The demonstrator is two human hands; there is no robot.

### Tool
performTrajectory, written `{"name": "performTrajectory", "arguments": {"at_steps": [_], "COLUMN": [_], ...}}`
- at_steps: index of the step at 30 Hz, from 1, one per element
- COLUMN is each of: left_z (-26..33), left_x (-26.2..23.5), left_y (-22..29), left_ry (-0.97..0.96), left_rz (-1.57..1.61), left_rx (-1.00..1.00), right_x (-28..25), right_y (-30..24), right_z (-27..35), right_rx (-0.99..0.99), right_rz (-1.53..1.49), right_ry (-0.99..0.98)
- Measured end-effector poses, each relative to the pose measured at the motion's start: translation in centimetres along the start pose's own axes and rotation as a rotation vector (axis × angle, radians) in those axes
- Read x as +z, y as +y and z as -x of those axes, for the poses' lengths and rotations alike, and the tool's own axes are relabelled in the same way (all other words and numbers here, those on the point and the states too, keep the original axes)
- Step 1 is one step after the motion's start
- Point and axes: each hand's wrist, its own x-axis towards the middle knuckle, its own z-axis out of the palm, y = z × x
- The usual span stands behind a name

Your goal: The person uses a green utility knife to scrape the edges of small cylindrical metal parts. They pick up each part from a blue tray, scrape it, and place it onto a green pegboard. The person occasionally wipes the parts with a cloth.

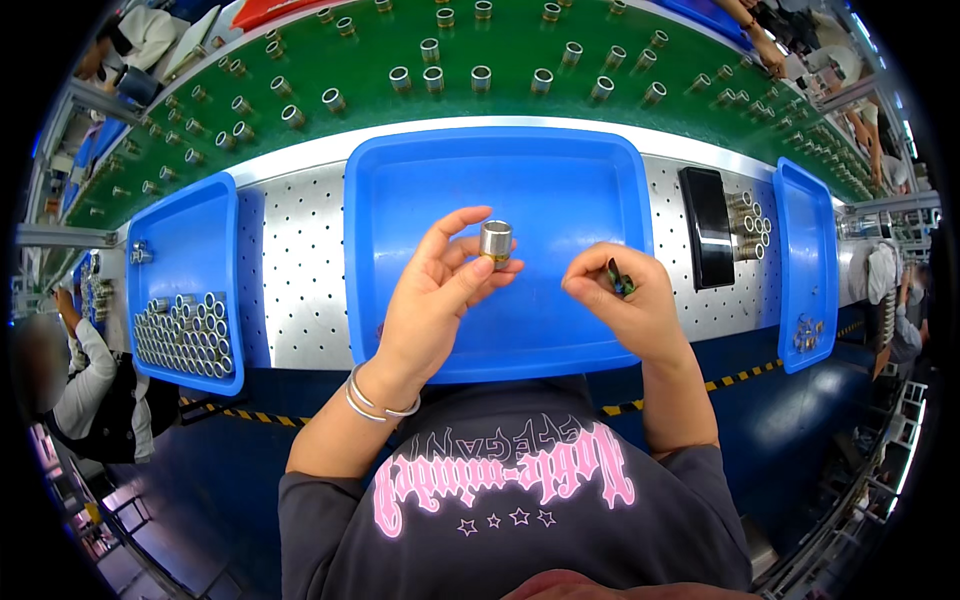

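Observation:
My left hand (440,275) holds a short metal sleeve (496,240) upright between thumb and fingers, over the middle of a large blue tray (500,355). The sleeve is silver with a yellowish lower band, and its open end faces up. To its right, my right hand (625,295) is closed over the tray's right side, with thumb and index finger pressed together. A small dark tool with a green part (619,279) pokes out of that fist. Most of it is hidden by the fingers, so its kind cannot be made out. The two hands are apart.
Behind the tray runs a green conveyor belt (370,60) carrying many sleeves. A left blue tray (183,200) holds packed rows of sleeves. Right of the middle lie a black phone-like slab (708,228), several sleeves (755,225) and another blue tray (806,250) with small parts. Other people work around.

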Motion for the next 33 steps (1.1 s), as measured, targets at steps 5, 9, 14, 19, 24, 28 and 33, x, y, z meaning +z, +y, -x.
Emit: {"name": "performTrajectory", "arguments": {"at_steps": [5, 9, 14, 19, 24, 28, 33], "left_z": [0.2, 0.2, 0.5, 0.4, 0.3, 0.3, 0.0], "left_x": [0.1, 0.5, 0.3, -0.1, 0.0, 0.0, -0.3], "left_y": [0.0, -0.2, 0.4, 0.5, 0.5, 0.4, -0.5], "left_ry": [-0.030, -0.062, -0.131, -0.099, -0.064, -0.088, -0.106], "left_rz": [-0.510, -0.663, -0.359, -0.083, -0.009, 0.000, -0.166], "left_rx": [0.261, 0.319, 0.093, -0.071, -0.090, -0.060, 0.010], "right_x": [2.2, 2.8, 1.4, 0.8, 0.8, 1.2, 1.7], "right_y": [-1.9, -1.1, -0.4, -0.1, -0.9, -1.3, -2.1], "right_z": [-1.2, -2.0, -2.4, -2.1, -1.9, -2.3, -3.1], "right_rx": [-0.261, -0.311, -0.106, -0.079, -0.201, -0.183, -0.147], "right_rz": [0.297, 0.332, 0.035, -0.230, -0.230, -0.362, -0.543], "right_ry": [0.240, 0.127, 0.090, 0.169, 0.076, 0.010, -0.016]}}
